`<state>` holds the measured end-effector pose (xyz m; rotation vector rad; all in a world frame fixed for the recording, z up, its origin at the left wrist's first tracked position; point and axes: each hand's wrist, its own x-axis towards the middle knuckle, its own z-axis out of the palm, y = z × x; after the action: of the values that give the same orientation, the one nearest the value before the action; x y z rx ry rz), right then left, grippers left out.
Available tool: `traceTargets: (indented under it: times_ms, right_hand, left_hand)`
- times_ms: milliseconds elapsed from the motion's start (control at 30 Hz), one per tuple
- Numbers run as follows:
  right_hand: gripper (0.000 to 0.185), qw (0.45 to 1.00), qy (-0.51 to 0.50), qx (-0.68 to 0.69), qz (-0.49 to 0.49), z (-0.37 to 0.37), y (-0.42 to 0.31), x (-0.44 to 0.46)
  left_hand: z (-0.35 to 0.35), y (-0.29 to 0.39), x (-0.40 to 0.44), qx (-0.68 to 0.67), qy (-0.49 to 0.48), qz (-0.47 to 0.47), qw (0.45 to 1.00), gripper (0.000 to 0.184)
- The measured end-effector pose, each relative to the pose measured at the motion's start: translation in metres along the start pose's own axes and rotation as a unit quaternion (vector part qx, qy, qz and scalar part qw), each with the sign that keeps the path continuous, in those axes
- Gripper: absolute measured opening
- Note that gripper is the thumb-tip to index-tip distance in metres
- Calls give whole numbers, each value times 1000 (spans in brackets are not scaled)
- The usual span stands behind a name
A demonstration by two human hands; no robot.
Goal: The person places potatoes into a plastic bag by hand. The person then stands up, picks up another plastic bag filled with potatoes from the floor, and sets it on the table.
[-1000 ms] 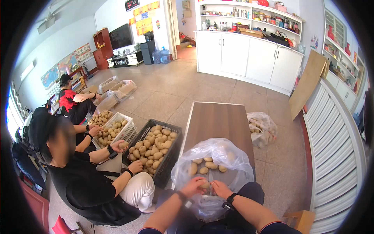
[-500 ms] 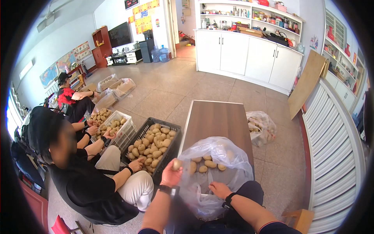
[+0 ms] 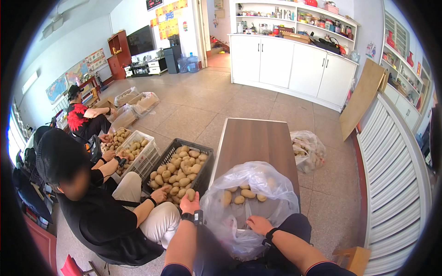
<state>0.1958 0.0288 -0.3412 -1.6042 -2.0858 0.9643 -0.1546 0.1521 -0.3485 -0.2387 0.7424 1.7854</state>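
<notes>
My left hand is closed around a potato at the near corner of a dark plastic crate, which is heaped with potatoes. In front of me a clear plastic bag lies spread with its mouth wide, partly on the brown table. Several potatoes rest inside it. Pinched at the bag's near edge, my right hand holds the film. My wrists carry dark bands.
A co-worker in black sits at my left, one hand at the dark crate. Beyond are a white crate of potatoes and another person near lined boxes. A filled bag stands right of the table.
My left hand has moved left and slightly down with the potato, from beside the bag to the dark crate. My right hand stays at the bag's edge.
</notes>
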Motion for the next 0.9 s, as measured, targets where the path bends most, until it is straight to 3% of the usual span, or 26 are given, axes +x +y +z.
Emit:
traceTargets:
  times_ms: [233, 300, 500, 633, 733, 900]
  right_hand:
    - [36, 1000, -13, -2, 7, 1, 1, 1]
    - [36, 1000, -14, 0, 8, 0, -1, 1]
    - [35, 1000, -16, 0, 6, -1, -1, 0]
    - [35, 1000, -16, 5, 10, 1, 1, 0]
    - [35, 1000, -15, 4, 11, 0, -1, 0]
    - [35, 1000, -19, 1, 15, -1, 1, 3]
  left_hand:
    - [-18, 6, 14, 2, -39, 62, 997, 39]
    - [-24, 6, 22, 102, -68, 105, 987, 38]
    - [-17, 10, 22, -12, 8, 39, 999, 49]
    - [-16, 7, 17, -4, -27, 43, 999, 55]
    - [-3, 3, 0, 30, -45, 28, 998, 50]
    - [16, -8, -43, 48, -107, -74, 990, 22]
